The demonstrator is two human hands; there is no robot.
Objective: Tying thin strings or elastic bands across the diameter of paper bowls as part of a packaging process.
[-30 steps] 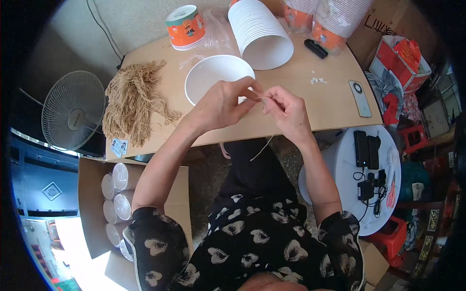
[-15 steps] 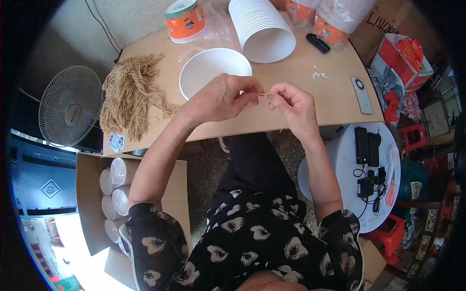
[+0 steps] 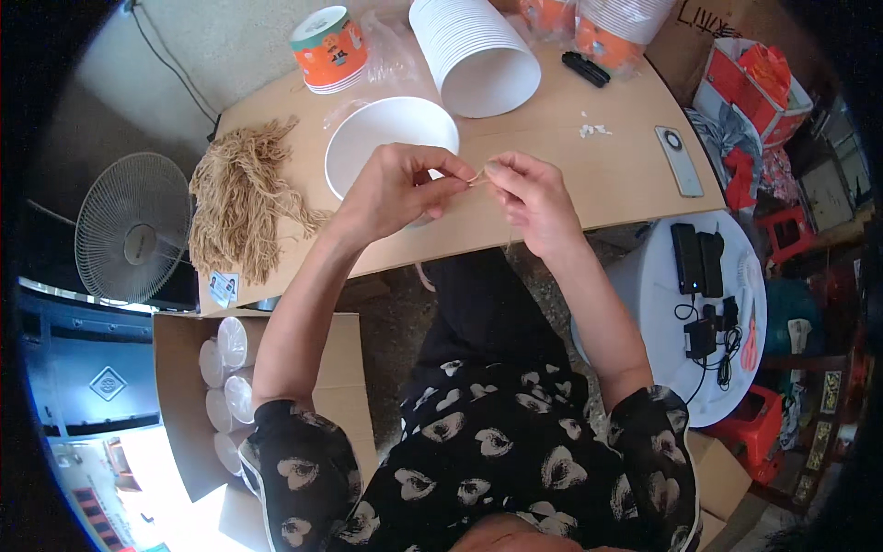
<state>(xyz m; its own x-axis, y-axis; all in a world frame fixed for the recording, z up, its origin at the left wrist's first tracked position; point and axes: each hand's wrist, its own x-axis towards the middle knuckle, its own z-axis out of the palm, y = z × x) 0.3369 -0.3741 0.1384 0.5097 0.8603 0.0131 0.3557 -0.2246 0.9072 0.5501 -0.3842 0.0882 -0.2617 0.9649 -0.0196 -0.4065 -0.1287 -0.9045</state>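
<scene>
- Looking in through the head camera, I am finding the pale strand (image 3: 476, 178) between the two hands, just to the right of the near rim of the white tub (image 3: 370, 143) in my view.
- The left hand (image 3: 391, 191) is pinching the strand with thumb and forefinger together; the right hand (image 3: 538, 198) is clamping it too, thumb pressed against the fingers.
- Between the pinches, the strand's long axis is running roughly left to right, rising a little toward the right hand; I am unable to tell how it is lying inside either grip.
- The tub is standing with its mouth facing up toward me, and the left hand is overlapping its rim in the picture; I cannot tell whether they are touching.
- The front edge of the table (image 3: 612, 184) is passing below both hands and crossing behind the forearms.
- To the right, I am seeing tabletop reaching as far as the phone (image 3: 679, 161), with white scraps (image 3: 595, 131) lying nearer the hand.
- To the left, the tan string bundle (image 3: 241, 198) is filling the table's corner; beyond the tub, the stacked tubs (image 3: 478, 64) are bounding the room, their open end facing the hands.
</scene>
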